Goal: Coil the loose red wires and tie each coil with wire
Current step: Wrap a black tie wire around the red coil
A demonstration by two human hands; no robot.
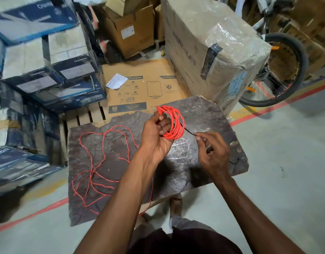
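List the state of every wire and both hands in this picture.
Coiled red wire: looped, held up, not yet tied.
Loose red wire: uncoiled, sprawled on the dark wrapped board.
Thin black tie wire: pulled taut from the coil.
Left hand: gripping the coil.
Right hand: pinching the tie wire.

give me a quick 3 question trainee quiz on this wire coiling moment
1. True or false: the left hand holds the red coil.
2. What does the right hand pinch? A) black tie wire B) scissors C) tape
3. Where do the loose red wires lie?

Key: 1 true. 2 A, the black tie wire runs from the coil to the right hand's grip. 3 On the dark wrapped board, left of the hands.
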